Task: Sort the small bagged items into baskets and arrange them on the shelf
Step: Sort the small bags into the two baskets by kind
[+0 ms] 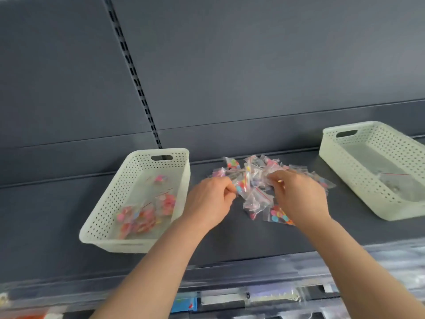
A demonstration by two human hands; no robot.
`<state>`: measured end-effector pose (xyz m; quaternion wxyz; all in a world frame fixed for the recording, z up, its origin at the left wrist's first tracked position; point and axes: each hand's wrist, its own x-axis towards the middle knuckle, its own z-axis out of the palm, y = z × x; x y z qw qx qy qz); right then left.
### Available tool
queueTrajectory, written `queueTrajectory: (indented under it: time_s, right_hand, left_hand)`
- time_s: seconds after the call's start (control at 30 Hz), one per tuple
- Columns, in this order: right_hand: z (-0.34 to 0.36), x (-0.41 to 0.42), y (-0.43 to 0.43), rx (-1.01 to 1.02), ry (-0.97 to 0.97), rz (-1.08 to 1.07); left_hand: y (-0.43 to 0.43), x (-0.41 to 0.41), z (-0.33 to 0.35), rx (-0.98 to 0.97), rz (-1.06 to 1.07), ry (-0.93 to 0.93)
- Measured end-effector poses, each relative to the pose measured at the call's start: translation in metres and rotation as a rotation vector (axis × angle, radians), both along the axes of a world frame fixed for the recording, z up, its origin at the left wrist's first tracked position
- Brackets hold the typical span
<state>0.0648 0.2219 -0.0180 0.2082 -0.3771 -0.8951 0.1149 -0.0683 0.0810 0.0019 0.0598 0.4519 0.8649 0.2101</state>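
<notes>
A heap of small clear bags (pixel 255 178) with colourful pieces lies in the middle of the dark shelf (pixel 46 226). My left hand (pixel 210 201) pinches a bag of coloured dots at the heap's left edge. My right hand (pixel 299 196) reaches into the heap's right side with curled fingers on the bags. On the left stands a pale perforated basket (pixel 108 203) that holds several bags of pink pieces (pixel 147 212). A second pale basket (pixel 345 178) at the right holds at least one clear bag (pixel 391 180).
The shelf's dark back panel (pixel 253 77) rises behind, with a slotted upright (pixel 135 77) left of centre. Below the front edge a price rail (pixel 253 295) and blurred goods show. Bare shelf surface lies between the baskets and the front edge.
</notes>
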Motion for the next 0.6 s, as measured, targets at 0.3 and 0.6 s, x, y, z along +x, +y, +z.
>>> queueTrajectory:
  time_s: [0.3,0.6]
  right_hand:
    - [-0.018,0.08,0.05,-0.072,-0.073,-0.129]
    - [-0.035,0.097,0.065,-0.039,-0.217,-0.054]
  left_hand:
    - [0.065,0.059,-0.017,-0.148,-0.195,-0.035]
    - [0.081,0.081,-0.036,-0.218,-0.05,0.022]
